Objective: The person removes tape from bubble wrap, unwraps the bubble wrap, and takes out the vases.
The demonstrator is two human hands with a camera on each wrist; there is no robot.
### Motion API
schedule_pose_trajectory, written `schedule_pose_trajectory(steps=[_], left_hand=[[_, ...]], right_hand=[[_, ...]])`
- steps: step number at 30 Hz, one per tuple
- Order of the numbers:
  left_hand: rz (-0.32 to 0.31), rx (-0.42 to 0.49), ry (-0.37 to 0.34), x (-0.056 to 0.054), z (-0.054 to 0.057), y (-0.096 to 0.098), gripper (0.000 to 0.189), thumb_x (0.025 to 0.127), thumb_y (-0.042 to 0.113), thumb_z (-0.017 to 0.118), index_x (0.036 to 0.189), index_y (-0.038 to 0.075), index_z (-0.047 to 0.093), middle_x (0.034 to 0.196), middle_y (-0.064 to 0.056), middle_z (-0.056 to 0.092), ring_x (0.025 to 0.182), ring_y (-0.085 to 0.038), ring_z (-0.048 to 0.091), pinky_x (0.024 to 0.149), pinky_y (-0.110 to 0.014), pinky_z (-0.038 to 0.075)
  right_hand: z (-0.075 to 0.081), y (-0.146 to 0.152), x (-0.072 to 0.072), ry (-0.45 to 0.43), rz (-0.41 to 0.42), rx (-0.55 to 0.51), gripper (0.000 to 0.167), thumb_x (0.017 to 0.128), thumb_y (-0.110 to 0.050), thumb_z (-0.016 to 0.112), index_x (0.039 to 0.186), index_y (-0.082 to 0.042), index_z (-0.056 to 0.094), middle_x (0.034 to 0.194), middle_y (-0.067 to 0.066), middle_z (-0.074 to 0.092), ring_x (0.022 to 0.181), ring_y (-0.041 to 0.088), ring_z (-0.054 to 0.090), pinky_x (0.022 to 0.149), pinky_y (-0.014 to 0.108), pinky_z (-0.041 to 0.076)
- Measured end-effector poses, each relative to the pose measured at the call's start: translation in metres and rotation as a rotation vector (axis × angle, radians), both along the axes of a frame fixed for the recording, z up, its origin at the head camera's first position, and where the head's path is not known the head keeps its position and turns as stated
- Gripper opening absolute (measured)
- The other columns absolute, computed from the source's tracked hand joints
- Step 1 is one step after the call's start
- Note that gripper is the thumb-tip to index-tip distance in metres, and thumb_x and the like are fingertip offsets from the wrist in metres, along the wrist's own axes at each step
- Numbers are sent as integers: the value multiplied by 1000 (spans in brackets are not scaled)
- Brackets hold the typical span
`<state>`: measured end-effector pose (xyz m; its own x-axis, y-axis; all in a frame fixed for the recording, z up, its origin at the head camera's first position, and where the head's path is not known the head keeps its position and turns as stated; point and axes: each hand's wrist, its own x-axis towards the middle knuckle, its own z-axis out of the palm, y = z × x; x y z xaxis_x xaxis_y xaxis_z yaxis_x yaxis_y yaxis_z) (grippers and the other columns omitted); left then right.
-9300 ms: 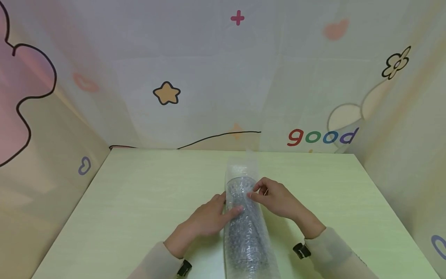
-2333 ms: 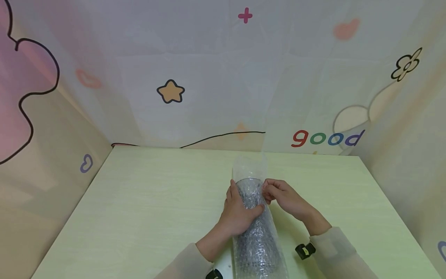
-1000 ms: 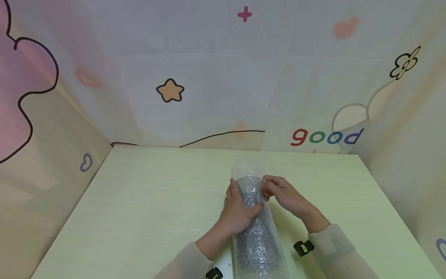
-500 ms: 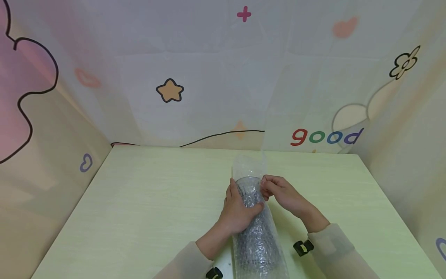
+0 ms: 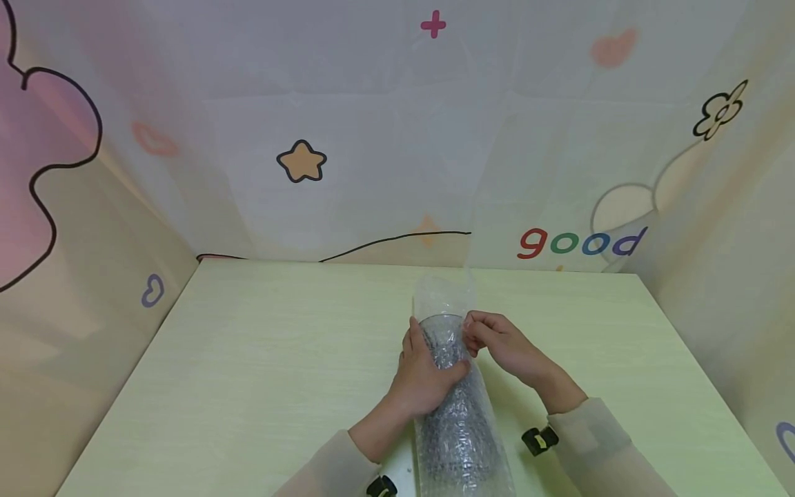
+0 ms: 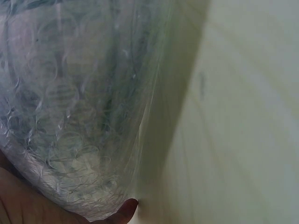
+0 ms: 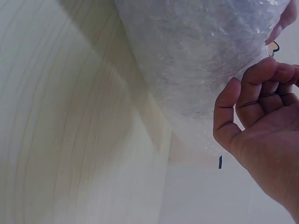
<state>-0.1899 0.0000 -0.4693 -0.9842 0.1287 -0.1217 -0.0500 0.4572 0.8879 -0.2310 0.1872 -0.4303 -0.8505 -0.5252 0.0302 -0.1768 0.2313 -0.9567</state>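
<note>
A tall cylinder wrapped in bubble wrap (image 5: 462,442) stands or leans at the table's front, its lower end cut off by the head view. Dark grey shows through the layers; what lies inside cannot be made out. My left hand (image 5: 422,379) grips it from the left near the top, thumb across the front, fingers along the left side. At the upper right edge, my right hand (image 5: 499,345) pinches the wrap between thumb and curled index finger. In the right wrist view the right hand (image 7: 266,116) holds the film's edge close to the cylinder (image 7: 187,51).
A pale wood-grain table (image 5: 279,359) spreads around the bundle. Loose clear wrap (image 5: 442,293) sticks up beyond the cylinder's rim. Behind the table hangs a printed cloth (image 5: 373,138), with more cloth at both sides. Black wrist devices (image 5: 539,440) sit at the sleeves.
Since the earliest frame, my left hand has reached farther over the cylinder, and my right hand has shifted to the wrap's right edge. Over the last second the hands have hardly moved.
</note>
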Motion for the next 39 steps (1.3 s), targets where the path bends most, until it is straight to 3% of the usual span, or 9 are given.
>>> schedule_pose_trajectory(steps=[12,22,39], left_hand=[[-4,10,-3,1,1,0,121,86,50,73,166,4,-7,171,-25,9,154,-48,24,114,-68,37],[1,-4,-8,1,0,1,122,86,51,72,166,5,-8,171,-24,9,154,-47,24,113,-68,38],[-1,-2,-7,1,0,0,122,86,53,72,166,5,-8,171,-25,10,153,-47,25,113,-68,38]], right_hand=[[0,-1,0,-3,-6,-8,32,111,-13,37,84,2,46,79,3,43,76,18,47,76,35,45],[-3,-3,0,43,-14,-4,30,109,-11,39,84,3,46,79,4,45,76,20,48,74,35,45],[0,-5,1,25,-22,-27,31,110,-13,38,85,1,49,79,2,46,76,17,50,76,34,46]])
